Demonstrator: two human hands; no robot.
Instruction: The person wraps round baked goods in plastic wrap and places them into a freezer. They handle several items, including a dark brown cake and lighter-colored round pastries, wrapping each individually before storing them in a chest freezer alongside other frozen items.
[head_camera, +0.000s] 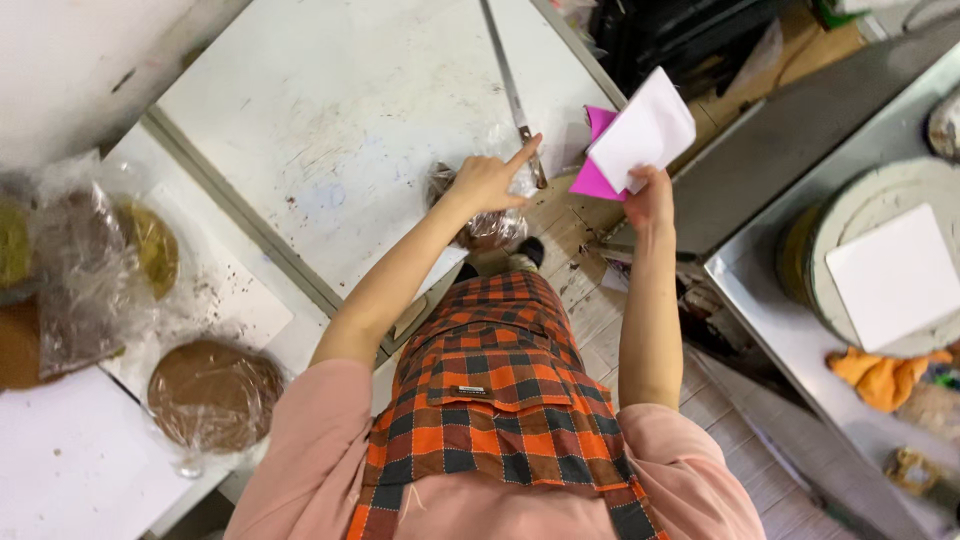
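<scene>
My left hand (487, 182) grips a crumpled clear plastic wrap (490, 225) with brown cake scraps inside, at the edge of the white work board (340, 110); its index finger points toward a long cake knife (512, 95) lying on the board. My right hand (648, 195) is raised above the floor gap and holds a white square card (645, 130) with a pink card (592, 178) behind it.
Plastic-wrapped round brown cake layers (213, 393) and greenish ones (150, 245) lie on the left counter. A steel table at right bears a frosted round cake (850, 215) topped by a white square board (895, 275), and an orange cloth (880, 378). Wooden floor lies below.
</scene>
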